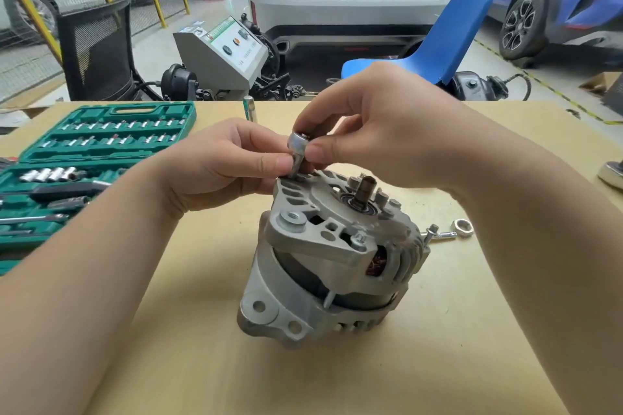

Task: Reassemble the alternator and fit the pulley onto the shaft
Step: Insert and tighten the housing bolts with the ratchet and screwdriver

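Observation:
A grey alternator (323, 266) stands on end on the cardboard-covered table (202, 364), its bare shaft (367, 187) pointing up. A chrome socket (297, 148) stands on a bolt at the far left edge of the top housing. My left hand (222, 165) pinches the socket's narrow lower part. My right hand (374, 125) reaches over from the right and pinches the socket's wide top. A loose hex nut (462, 228) and a long through bolt (438, 234) lie on the table just right of the alternator. A second bolt head (358, 239) sits in the near housing ear.
An open green socket set case (77, 172) with several sockets and drivers lies at the left. A chrome extension (248, 108) stands at the table's far edge. A round metal part (612, 173) sits at the right edge. Beyond are a blue chair (438, 44), a test bench and parked cars.

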Motion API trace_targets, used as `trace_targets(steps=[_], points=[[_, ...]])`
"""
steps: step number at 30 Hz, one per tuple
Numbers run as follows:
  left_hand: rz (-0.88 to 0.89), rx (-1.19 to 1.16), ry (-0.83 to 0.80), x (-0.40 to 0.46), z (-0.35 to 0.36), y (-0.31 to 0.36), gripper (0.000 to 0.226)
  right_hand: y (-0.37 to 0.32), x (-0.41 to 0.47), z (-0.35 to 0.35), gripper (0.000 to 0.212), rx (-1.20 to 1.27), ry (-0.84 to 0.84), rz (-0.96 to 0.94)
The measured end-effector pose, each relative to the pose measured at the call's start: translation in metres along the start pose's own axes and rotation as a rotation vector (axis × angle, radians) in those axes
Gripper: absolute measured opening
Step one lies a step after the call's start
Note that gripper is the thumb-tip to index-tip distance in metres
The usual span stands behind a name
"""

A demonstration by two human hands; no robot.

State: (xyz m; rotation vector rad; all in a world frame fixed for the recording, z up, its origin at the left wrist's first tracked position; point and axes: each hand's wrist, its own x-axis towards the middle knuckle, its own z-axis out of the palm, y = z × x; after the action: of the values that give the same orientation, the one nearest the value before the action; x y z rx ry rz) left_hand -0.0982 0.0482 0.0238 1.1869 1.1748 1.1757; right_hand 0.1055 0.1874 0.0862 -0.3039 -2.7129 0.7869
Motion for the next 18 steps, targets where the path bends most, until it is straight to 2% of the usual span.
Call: trace_targets(steps=[3, 7, 8, 11, 13, 18], points=[[-0.006, 0.033, 0.064, -0.003, 0.001, 0.003, 0.054, 0.001, 0.000, 0.004, 0.015, -0.027, 0.020, -0.005], [-0.002, 0.069, 0.151, -0.012, 0.011, 0.005, 0.057, -0.003, -0.001, 0.002, 0.008, 0.120, -0.034, -0.005], [0.006, 0.075, 0.172, -0.014, 0.015, 0.006, 0.056, -0.005, -0.001, 0.002, 0.011, 0.141, -0.031, -0.007], [0.045, 0.110, 0.244, -0.017, 0.029, 0.007, 0.040, -0.014, -0.004, 0.003, 0.026, 0.196, 0.015, 0.008], [0.079, 0.141, 0.276, -0.019, 0.038, 0.008, 0.030, -0.018, -0.007, 0.002, 0.025, 0.201, 0.028, 0.020], [0.175, 0.127, 0.303, -0.028, 0.058, 0.003, 0.020, -0.019, -0.018, -0.011, 0.018, 0.153, 0.002, 0.007]])
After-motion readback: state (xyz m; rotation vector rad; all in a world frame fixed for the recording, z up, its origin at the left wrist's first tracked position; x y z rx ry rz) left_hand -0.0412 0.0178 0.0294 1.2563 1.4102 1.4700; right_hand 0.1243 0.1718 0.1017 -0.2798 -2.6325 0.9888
